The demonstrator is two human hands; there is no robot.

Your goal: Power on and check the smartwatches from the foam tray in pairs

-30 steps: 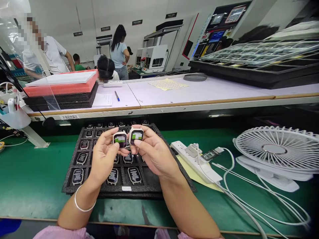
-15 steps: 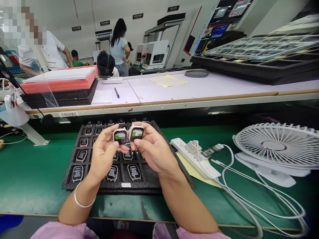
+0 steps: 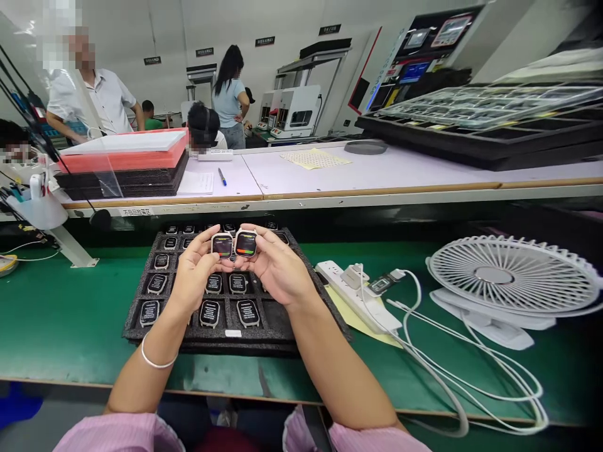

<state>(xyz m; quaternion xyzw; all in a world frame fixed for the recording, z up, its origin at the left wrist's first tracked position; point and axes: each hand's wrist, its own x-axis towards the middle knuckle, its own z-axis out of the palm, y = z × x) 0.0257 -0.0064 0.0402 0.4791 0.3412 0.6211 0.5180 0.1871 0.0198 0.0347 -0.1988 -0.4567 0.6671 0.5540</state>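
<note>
A green worktop (image 3: 75,326) runs beneath a pale raised shelf (image 3: 292,179), which carries stacked foam sheets (image 3: 122,179), a pen (image 3: 222,177) and, to the right, a wide dark tray (image 3: 490,150). On the worktop are a white fan (image 3: 513,276) and a power strip (image 3: 360,300). People are in the room beyond, one in a white shirt (image 3: 106,103).

Both forearms reach forward from pink sleeves (image 3: 122,433); a white bangle (image 3: 157,364) circles the left wrist. The left hand (image 3: 191,276) has its grip closed on the left watch (image 3: 222,245), the right hand (image 3: 277,267) on the right watch (image 3: 245,242). The pair sit side by side, screens towards the wearer, above a black foam tray (image 3: 277,319) holding more watches.
</note>
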